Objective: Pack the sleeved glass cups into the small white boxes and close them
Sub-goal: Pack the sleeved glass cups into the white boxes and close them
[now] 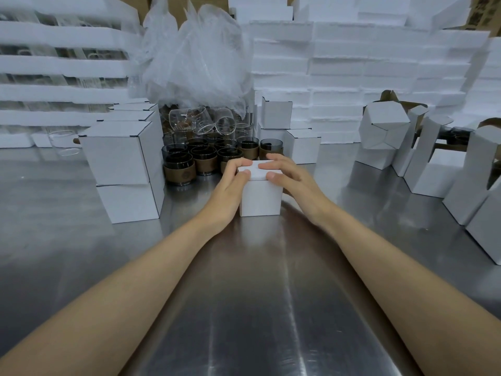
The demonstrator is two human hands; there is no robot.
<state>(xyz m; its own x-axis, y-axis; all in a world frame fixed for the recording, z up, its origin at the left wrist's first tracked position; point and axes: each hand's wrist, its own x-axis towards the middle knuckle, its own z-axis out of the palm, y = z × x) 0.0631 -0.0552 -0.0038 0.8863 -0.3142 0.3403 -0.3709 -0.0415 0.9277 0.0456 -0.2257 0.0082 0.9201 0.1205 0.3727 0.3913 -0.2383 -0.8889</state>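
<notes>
The small white box (260, 198) stands upright on the steel bench (257, 294), lid down, with the left grip (230, 185) and right grip (292, 180) both clasping its top edges, just in front of the sleeved glass cups (200, 158).

Left hand (230, 184) and right hand (294, 180) hold white box (260, 199), lid seemingly down.

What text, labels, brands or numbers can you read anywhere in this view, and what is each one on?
No text reads clearly enough to quote.
On the clear glass cups: fine printed scale marks, too small to read.
On the brown sleeve of the nearest dark cup: a round emblem, blurred.
On the cardboard carton at top right: dark print, blurred.
On the small white box at the centre: no print visible.
</notes>
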